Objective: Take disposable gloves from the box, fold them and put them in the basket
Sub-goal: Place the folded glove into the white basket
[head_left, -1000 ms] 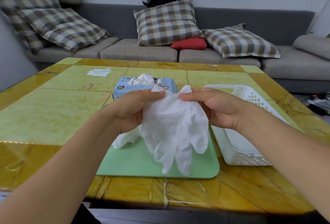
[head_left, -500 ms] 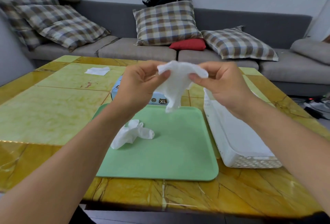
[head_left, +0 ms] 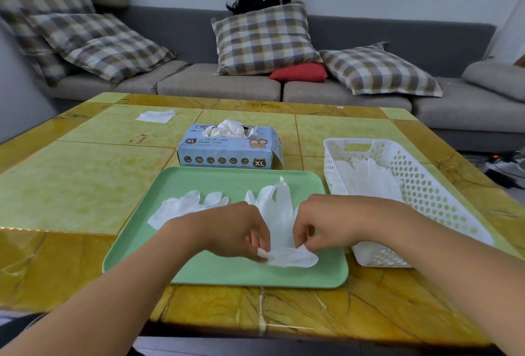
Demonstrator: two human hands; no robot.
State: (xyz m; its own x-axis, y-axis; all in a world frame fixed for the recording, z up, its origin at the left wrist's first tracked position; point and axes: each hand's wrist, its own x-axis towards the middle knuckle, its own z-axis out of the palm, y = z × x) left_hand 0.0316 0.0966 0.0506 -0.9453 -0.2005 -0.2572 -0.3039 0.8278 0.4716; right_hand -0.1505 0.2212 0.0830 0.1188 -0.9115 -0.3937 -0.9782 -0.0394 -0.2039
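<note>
Two hands, left hand [head_left: 238, 230] and right hand [head_left: 329, 222], pinching cuff of white glove [head_left: 279, 213] on green tray [head_left: 199, 270], near basket [head_left: 426, 194], before box [head_left: 230, 148].

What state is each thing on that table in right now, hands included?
Left hand: pinching the near glove's cuff.
Right hand: pinching the same cuff.
Near glove: flat on the tray, fingers pointing away.
Second glove: lying loose on the tray.
Glove box: open, gloves sticking out.
Basket: holds gloves.
Tray: flat on the table.
</note>
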